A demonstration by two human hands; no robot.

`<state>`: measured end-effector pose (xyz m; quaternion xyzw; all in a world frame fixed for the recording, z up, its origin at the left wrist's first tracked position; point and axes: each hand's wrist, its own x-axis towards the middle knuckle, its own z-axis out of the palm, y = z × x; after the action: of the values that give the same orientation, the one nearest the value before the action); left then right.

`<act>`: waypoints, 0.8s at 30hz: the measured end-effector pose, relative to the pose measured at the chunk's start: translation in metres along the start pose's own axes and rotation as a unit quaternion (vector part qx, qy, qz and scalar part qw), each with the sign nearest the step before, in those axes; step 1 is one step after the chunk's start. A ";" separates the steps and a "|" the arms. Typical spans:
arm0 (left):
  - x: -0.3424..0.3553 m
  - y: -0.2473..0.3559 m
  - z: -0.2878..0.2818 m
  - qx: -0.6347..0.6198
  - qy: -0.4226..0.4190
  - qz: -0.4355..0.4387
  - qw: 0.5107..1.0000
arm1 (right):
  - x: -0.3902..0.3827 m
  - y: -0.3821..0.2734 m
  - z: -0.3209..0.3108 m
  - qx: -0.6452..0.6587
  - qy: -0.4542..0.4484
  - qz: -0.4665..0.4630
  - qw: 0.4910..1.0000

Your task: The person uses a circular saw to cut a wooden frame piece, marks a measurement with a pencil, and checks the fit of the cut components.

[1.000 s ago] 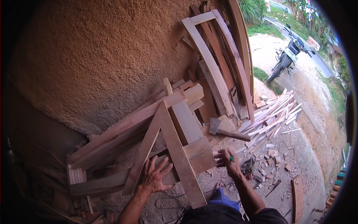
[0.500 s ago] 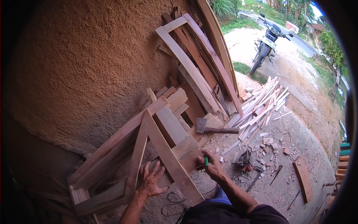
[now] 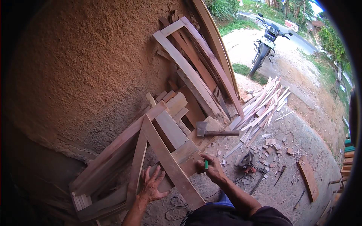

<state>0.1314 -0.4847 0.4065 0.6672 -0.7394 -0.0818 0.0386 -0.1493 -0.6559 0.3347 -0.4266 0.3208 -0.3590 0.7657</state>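
My left hand [image 3: 151, 185] rests with spread fingers on a board under the diagonal plank [image 3: 166, 158], just left of it. My right hand [image 3: 213, 169] grips a short green stick-like object [image 3: 206, 164], possibly a pencil or marker, at the edge of a wooden piece [image 3: 190, 165] right of that plank. These boards lie on a stack of wooden frames [image 3: 113, 152]; a second slanted board [image 3: 134, 175] meets the diagonal plank near its top. A hatchet [image 3: 222, 133] lies on wood above my right hand, its head pointing left.
Frames and boards [image 3: 201, 54] lean on the rough wall [image 3: 83, 67]. Right are a strip pile [image 3: 260, 113], offcuts, a power tool [image 3: 247, 162], a loose plank [image 3: 307, 177] and metal rods on the concrete. A motorbike [image 3: 264, 49] stands outside; a cord [image 3: 173, 205] lies below the boards.
My right hand has moved left onto the edge of the wooden piece with the green object. My left hand stays on the board. The view has turned, shifting the background leftward.
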 end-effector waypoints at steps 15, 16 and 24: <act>0.001 0.002 -0.002 0.011 0.002 0.001 1.000 | -0.002 -0.007 0.004 0.013 0.009 -0.003 1.000; 0.001 0.002 -0.002 0.010 -0.001 0.001 1.000 | -0.002 -0.005 0.004 0.009 0.009 -0.010 1.000; -0.003 -0.003 -0.001 0.033 0.018 0.015 0.999 | 0.003 0.007 0.007 0.004 0.022 -0.005 1.000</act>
<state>0.1348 -0.4821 0.4072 0.6585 -0.7507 -0.0445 0.0308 -0.1404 -0.6527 0.3308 -0.4173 0.3344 -0.3730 0.7582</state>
